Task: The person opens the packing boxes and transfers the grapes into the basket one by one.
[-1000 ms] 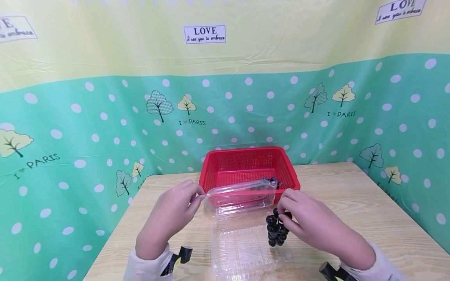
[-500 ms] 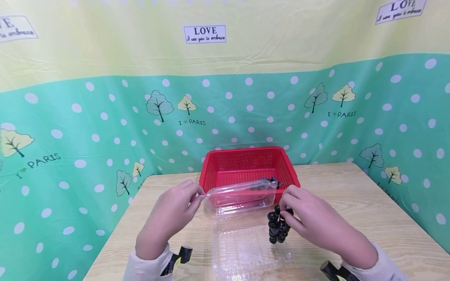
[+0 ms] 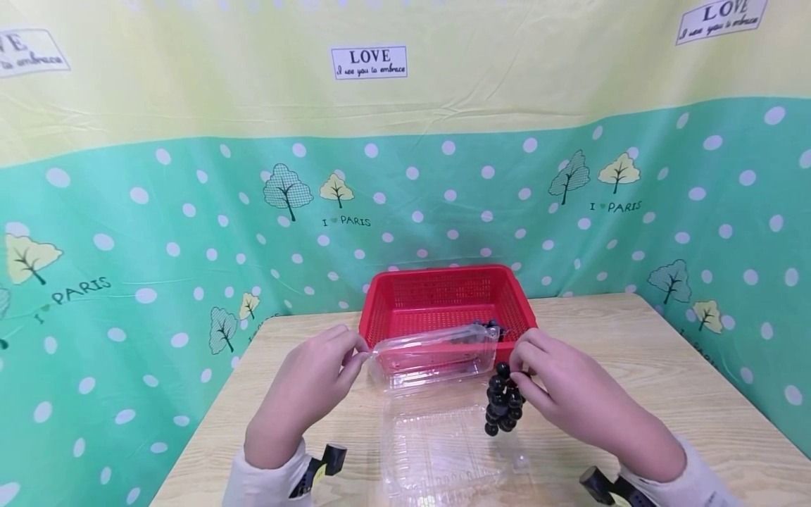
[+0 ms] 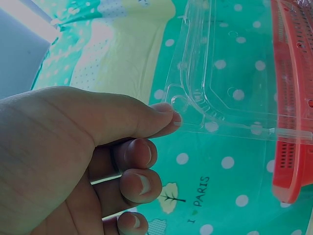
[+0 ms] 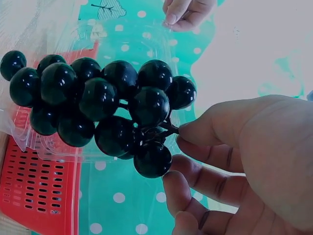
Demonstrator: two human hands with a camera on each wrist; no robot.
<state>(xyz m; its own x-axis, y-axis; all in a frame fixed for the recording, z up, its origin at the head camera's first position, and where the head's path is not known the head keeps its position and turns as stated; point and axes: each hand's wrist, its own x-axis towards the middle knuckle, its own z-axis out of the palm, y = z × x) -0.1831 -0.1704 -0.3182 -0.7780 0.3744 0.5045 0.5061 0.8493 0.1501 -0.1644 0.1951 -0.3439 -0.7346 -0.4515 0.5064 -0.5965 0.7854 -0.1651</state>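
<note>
My left hand [image 3: 317, 384] pinches the corner of the raised lid [image 4: 195, 98] of a clear plastic clamshell box between thumb and forefinger. The box's ribbed base [image 3: 437, 451] lies flat on the table, below the lid. My right hand [image 3: 567, 387] holds a bunch of black grapes [image 3: 505, 401] by its stem, pinched between thumb and fingertip. The bunch hangs over the right side of the base. In the right wrist view, the shiny round grapes [image 5: 100, 98] spread out left of the fingers, with the lid behind them.
Behind the lid stands a red perforated basket [image 3: 443, 282] at the back of the wooden table [image 3: 608, 338]. More dark grapes [image 3: 494, 327] lie in its right front part, seen partly through the lid. A green dotted curtain [image 3: 418, 190] hangs behind the table.
My right hand has shifted slightly right and up with the grapes, and the bunch has turned a little. The left hand and the lid have stayed in place.
</note>
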